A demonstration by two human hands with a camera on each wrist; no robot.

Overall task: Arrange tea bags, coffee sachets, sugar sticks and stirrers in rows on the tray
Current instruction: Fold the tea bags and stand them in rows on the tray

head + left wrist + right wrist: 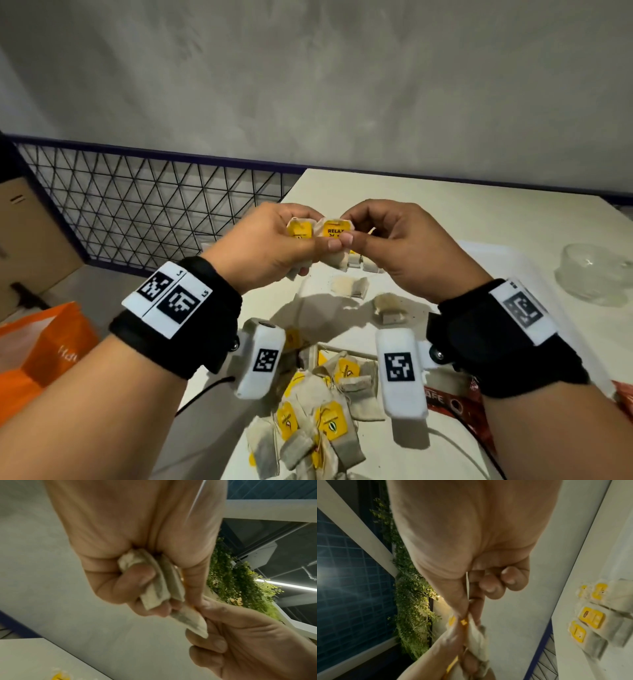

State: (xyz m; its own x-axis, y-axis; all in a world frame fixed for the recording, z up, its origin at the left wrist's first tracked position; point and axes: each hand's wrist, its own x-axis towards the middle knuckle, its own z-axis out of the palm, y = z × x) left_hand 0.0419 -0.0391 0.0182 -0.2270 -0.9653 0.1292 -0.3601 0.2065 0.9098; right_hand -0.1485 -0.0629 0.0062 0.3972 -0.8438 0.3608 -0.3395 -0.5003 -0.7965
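Both hands are raised together above the table. My left hand (308,246) grips a small bunch of tea bags (159,585) with yellow tags, fingers curled round them. My right hand (346,229) pinches one tea bag (335,230) with a yellow "RELAX" tag between thumb and forefinger, right beside the bunch; the same bag (188,622) shows in the left wrist view. A loose pile of tea bags (318,411) lies on the table below my wrists. Other tea bags (594,618) lie in a row on the white tray (513,255). Red coffee sachets (455,407) lie under my right wrist.
A clear glass bowl (592,274) stands at the right of the table. Two single tea bags (349,286) lie below my hands. Beyond the table's left edge are a black wire railing (154,205), an orange bag (44,349) and a cardboard box (27,233).
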